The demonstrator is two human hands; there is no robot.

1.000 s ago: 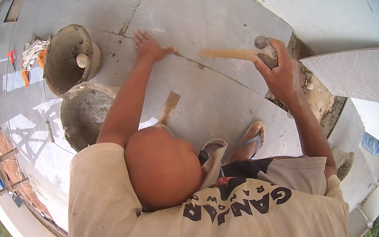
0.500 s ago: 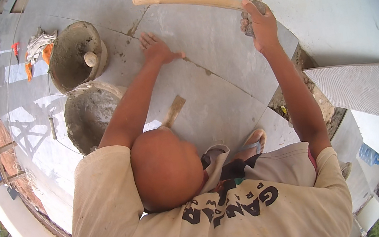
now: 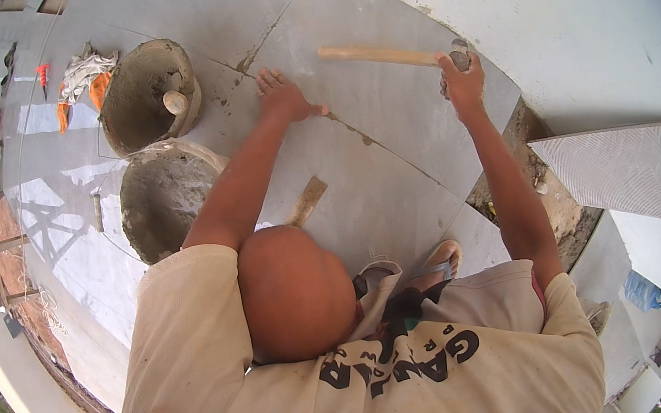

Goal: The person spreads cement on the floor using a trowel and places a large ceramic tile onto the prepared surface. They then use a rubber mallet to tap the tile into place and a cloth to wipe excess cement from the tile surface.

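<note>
My right hand point(image 3: 463, 83) is wrapped round the head of a hammer point(image 3: 384, 54). Its pale wooden handle points left above the large grey floor tiles point(image 3: 385, 111); I cannot tell whether the handle's end touches them. Palm down, my left hand point(image 3: 287, 98) lies on the tiles with its fingers spread, holding nothing. It rests beside a mortar-marked joint point(image 3: 366, 139), to the left of the hammer.
Two mortar-caked buckets point(image 3: 148, 93) stand on the left, with a rounded handle in the far one. Nearby are a white and orange cloth point(image 3: 87, 76) and a flat mortar-smeared strip point(image 3: 310, 201). At right, a ridged tile point(image 3: 636, 171) leans over a rubble-filled gap point(image 3: 527, 167) by the white wall point(image 3: 576, 12).
My right hand has lowered slightly in view, bringing the hammer handle closer to my left hand's level. The handle now looks shorter. My left hand stays flat on the tiles.
</note>
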